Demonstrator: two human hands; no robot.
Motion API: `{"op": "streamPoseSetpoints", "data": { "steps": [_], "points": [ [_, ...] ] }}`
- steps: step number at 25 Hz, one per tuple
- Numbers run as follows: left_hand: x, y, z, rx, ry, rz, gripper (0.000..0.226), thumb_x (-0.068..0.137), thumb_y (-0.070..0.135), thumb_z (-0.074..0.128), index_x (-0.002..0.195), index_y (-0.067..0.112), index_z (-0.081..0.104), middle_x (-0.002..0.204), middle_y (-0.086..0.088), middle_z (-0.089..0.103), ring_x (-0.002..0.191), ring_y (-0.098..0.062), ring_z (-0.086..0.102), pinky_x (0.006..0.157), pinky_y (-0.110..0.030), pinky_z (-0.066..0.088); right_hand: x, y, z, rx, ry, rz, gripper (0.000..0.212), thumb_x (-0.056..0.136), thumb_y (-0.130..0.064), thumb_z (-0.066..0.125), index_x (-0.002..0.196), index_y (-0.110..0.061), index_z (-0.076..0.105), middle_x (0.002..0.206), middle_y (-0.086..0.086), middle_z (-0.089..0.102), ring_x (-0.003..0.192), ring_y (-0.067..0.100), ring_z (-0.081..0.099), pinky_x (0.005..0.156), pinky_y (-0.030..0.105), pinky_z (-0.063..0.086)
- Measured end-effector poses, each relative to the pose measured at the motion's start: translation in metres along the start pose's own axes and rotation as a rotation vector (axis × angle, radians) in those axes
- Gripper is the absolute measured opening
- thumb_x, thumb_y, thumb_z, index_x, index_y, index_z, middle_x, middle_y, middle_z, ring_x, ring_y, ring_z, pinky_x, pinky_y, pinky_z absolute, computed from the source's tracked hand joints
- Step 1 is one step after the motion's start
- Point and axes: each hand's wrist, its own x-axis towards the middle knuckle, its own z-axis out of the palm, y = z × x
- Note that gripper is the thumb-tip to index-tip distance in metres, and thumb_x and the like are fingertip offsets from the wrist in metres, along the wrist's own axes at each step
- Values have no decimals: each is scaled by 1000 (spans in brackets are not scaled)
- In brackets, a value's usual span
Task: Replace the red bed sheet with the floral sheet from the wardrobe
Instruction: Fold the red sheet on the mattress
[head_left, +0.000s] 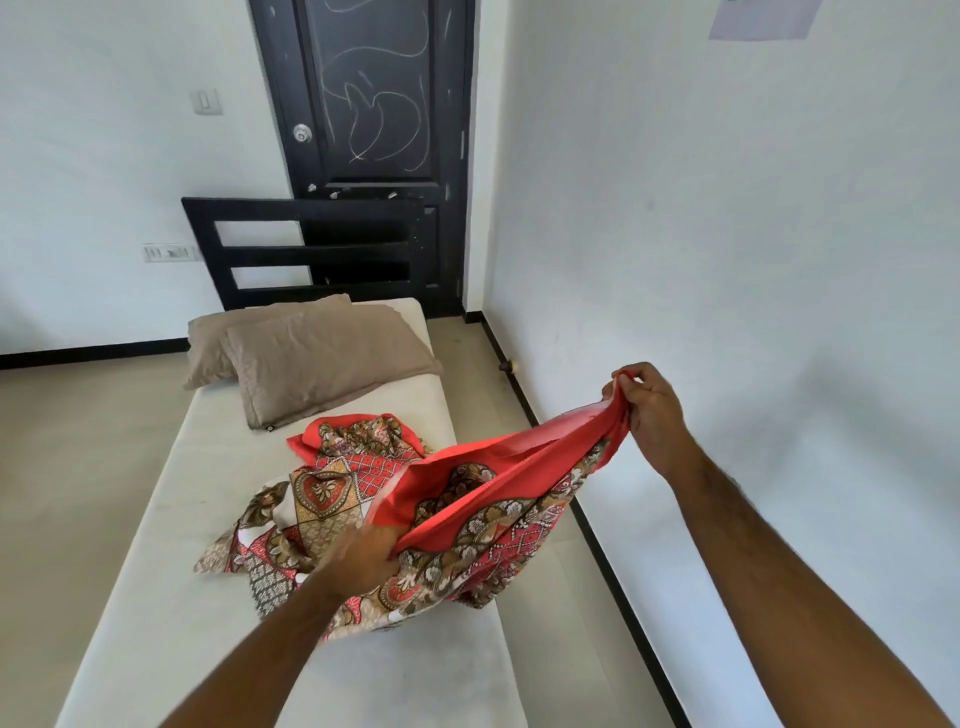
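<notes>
Meanwhile, my right hand (649, 410) pinched the floral sheet (467, 509) up past the mattress's (156, 597) right edge; my left hand (358, 561) gripped its bunched middle, near the pillows (311, 358).

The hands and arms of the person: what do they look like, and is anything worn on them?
Both forearms are bare up to the frame edge: no sleeve shows. The left hand and right hand wear no gloves, and no watch, bracelet or ring can be seen. The left hand is blurred, so small details there cannot be told.

Crumpled red floral sheet (457, 514), one edge lifted, apparently partly unfolded.
</notes>
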Motion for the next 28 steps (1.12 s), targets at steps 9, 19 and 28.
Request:
{"op": "streamPoseSetpoints", "data": {
  "steps": [9, 19, 28],
  "points": [
    [-27, -38, 14, 199, 196, 9, 21, 93, 24, 64, 112, 31, 71, 103, 6, 76, 92, -15, 72, 94, -37, 54, 30, 18, 4, 338, 432, 18, 23, 105, 0, 39, 89, -13, 51, 57, -4, 63, 52, 9, 59, 60, 25, 48],
    [-28, -93, -149, 603, 428, -421, 32, 78, 16, 70, 109, 14, 62, 98, -4, 74, 100, -29, 63, 79, -45, 41, 60, 24, 27, -74, 467, -23, 17, 101, -7, 49, 116, -6, 55, 108, 9, 59, 98, 22, 58, 86, 30, 48],
    [-28, -87, -370, 690, 947, -451, 40, 77, 11, 71, 113, 4, 54, 91, -13, 70, 94, -35, 57, 74, -45, 33, 115, -114, 70, -41, 370, -250, 22, 103, -10, 52, 121, 0, 58, 106, 2, 58, 91, 17, 56, 75, 12, 48]
  ]
}}
